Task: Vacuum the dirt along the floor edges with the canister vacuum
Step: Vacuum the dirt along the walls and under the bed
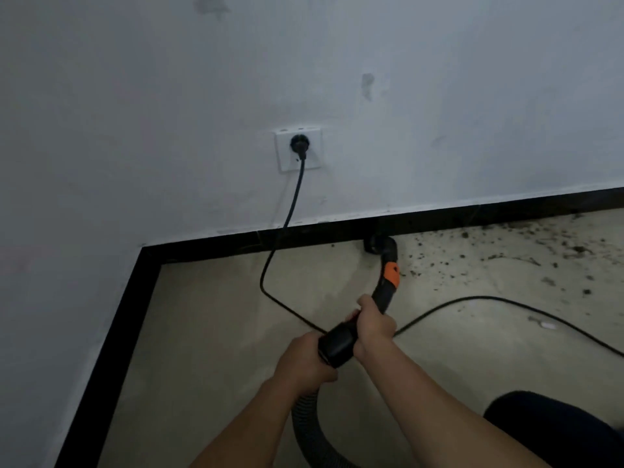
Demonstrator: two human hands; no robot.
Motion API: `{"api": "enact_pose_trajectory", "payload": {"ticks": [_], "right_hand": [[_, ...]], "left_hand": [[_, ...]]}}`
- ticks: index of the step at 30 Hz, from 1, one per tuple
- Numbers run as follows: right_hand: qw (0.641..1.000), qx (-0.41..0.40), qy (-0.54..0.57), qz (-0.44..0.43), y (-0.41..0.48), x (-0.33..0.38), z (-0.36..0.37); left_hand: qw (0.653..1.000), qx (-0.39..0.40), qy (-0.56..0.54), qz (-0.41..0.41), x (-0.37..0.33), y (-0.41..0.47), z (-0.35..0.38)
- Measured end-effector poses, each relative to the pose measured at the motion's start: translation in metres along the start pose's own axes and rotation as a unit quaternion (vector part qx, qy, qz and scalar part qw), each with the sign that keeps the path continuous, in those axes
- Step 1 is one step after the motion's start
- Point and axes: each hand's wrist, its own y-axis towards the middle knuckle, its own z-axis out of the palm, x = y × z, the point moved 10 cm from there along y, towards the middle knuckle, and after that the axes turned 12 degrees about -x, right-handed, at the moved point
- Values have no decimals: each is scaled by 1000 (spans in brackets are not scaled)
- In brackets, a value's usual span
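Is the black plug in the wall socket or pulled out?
In. The black plug sits pushed into the white wall socket, and its cord hangs down to the floor.

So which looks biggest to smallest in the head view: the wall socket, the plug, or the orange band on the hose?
Largest: wall socket. Then plug and orange band: they look about alike, so I won't rank those two.
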Motion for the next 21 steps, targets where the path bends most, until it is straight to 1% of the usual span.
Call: {"api": "enact_pose_trajectory", "payload": {"ticks": [2, 4, 6, 8, 11, 14, 17, 21], "right_hand": [[998, -32, 43, -19, 15, 46, -22], [997, -38, 63, -30, 25, 88, -33], [997, -26, 59, -36, 31, 119, -32], [998, -18, 48, -41, 31, 128, -25], [998, -13, 22, -49, 17, 100, -5], [998, 1, 1, -60, -12, 46, 26], [997, 48, -22, -59, -53, -13, 65], [987, 138, -76, -33, -106, -94, 114]], "left_hand": [[998, -16, 9, 52, -50, 16, 8], [996, -20, -6, 83, -91, 29, 17], [995, -20, -35, 95, -117, 39, 23], [994, -23, -56, 90, -120, 43, 22], [995, -40, -77, 55, -83, 36, 7], [993, -85, -87, 9, -17, 15, -23], [985, -152, -72, -48, 53, -11, -65], [960, -238, -81, -125, 133, -56, -106]]}}
